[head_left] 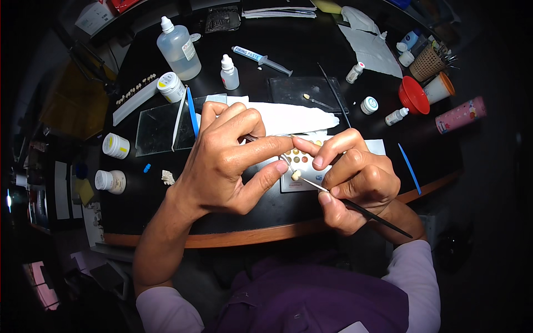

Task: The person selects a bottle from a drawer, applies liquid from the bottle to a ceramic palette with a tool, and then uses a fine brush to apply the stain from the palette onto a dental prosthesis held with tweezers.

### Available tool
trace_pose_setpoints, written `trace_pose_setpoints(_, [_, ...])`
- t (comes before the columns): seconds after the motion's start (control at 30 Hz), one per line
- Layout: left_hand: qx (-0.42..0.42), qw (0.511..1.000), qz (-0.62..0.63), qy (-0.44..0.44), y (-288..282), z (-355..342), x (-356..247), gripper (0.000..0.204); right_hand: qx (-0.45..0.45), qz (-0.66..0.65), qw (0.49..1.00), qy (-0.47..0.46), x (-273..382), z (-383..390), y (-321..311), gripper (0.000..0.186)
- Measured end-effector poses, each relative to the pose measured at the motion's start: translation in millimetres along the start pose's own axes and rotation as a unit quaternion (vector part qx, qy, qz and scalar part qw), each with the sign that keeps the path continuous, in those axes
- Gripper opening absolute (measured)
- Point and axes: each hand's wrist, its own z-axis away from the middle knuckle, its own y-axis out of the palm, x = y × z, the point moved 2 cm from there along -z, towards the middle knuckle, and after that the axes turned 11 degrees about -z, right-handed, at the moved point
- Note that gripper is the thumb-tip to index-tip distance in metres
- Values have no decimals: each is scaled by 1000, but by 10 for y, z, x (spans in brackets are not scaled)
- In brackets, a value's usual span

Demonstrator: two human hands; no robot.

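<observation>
Between the thumb and index finger of my left hand (222, 155) is a thin metal tool, apparently tweezers (286, 159). At its tip sits a small cream-coloured tooth crown (296, 175). My right hand (361, 177) pinches a fine brush (382, 218) with a dark handle. The brush's thin end reaches left to the crown and appears to touch it. The index fingertips of both hands meet above the crown. Directly beneath lies a white palette (290, 186) with rows of coloured wells, partly covered by my fingers.
White tissue (288, 118) lies beyond my hands, before a dark slab (277, 91). A syringe (261, 60), large clear bottle (180, 50) and dropper bottle (229, 74) stand or lie farther back. White jars (115, 145) are left; a red bowl (413, 95) and blue stick (410, 169) right.
</observation>
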Motion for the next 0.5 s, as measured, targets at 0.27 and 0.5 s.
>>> trace_pose_setpoints(0.27, [2, 1000, 1, 1, 1, -5, 7, 25, -1, -9, 1000, -3, 3, 12, -6, 22])
trace_pose_setpoints(0.5, [-2, 1000, 0, 2, 0, 0, 4, 25, -4, -8, 1000, -7, 0, 15, 6, 22])
